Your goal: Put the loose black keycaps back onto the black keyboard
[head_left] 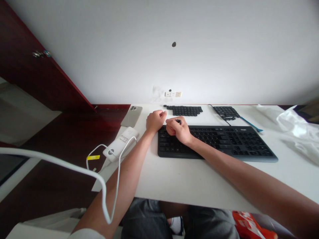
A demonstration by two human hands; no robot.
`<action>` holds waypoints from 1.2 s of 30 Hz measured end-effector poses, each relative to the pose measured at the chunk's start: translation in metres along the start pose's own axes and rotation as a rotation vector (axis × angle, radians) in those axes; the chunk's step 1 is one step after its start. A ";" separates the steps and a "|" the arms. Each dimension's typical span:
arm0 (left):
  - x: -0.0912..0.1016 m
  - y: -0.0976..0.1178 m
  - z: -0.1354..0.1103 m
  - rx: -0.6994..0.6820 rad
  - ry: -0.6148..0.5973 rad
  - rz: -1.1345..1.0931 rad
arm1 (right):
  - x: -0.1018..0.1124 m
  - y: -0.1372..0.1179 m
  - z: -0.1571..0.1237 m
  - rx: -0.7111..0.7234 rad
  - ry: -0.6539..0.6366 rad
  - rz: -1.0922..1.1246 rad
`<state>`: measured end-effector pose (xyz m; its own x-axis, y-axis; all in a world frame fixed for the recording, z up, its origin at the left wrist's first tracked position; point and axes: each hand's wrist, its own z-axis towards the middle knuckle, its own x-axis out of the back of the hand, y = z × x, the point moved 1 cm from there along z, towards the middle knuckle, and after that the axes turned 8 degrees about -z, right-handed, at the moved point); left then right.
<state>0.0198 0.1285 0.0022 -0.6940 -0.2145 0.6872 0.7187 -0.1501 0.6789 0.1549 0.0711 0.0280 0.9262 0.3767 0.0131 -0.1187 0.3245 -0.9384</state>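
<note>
A black keyboard (239, 141) lies on the white table, and both of my hands are over its far left corner. My left hand (156, 121) is closed, with its fingers curled beside that corner; whatever they hold, if anything, is hidden. My right hand (181, 132) is closed above the left keys, and a small black keycap (177, 121) shows between its curled fingers. Behind the keyboard, loose black keycaps (187, 111) lie in rows. A second group of keycaps (226, 112) lies further right.
A thin blue tool (251, 124) and a black cord (219, 115) lie by the right keycap group. A phone (132, 116) and a white power bank (121, 144) with a white cable (99, 177) are at left. Crumpled white plastic (296, 124) covers the right side.
</note>
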 end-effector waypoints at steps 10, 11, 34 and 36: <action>0.000 0.001 -0.001 -0.003 -0.003 -0.005 | -0.004 0.003 -0.005 -0.035 -0.021 -0.030; 0.000 0.001 -0.001 -0.001 -0.003 -0.005 | -0.004 0.003 -0.004 -0.042 -0.027 -0.026; 0.002 0.003 0.001 0.009 -0.025 0.001 | 0.002 -0.011 0.006 -0.123 0.020 0.195; 0.002 0.003 0.001 0.000 -0.017 -0.006 | 0.001 -0.009 0.005 -0.114 0.010 0.187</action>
<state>0.0202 0.1286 0.0056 -0.6992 -0.1976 0.6871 0.7143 -0.1517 0.6832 0.1549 0.0727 0.0380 0.8953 0.4127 -0.1677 -0.2483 0.1498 -0.9570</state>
